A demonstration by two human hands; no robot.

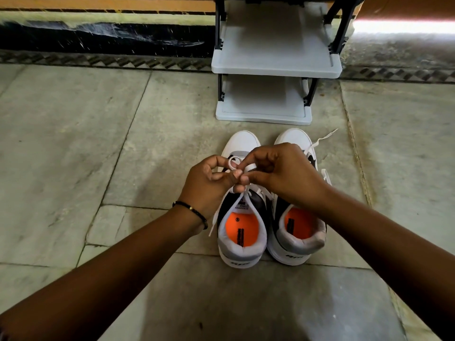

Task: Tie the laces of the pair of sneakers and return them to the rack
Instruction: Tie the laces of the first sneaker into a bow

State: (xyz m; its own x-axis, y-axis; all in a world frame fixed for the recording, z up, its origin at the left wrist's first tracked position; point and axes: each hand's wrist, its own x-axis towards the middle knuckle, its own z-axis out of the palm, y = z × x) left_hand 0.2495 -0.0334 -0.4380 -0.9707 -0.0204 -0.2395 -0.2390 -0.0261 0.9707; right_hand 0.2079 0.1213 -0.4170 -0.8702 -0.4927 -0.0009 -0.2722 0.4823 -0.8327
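Observation:
Two white, grey and black sneakers with orange insoles stand side by side on the floor, toes pointing at the rack. Above the left sneaker point(242, 232), my left hand point(209, 183) and my right hand point(283, 173) pinch its white lace point(232, 161), which forms a small loop between the fingertips. One lace end trails down past my left wrist. The right sneaker point(299, 232) lies partly under my right hand; its loose lace point(323, 138) runs out to the right across the floor.
A grey plastic shoe rack point(275, 70) with black posts stands just beyond the sneakers, both shelves bare. Behind it runs a dark skirting along the wall. The floor is large grey stone tiles point(98, 143).

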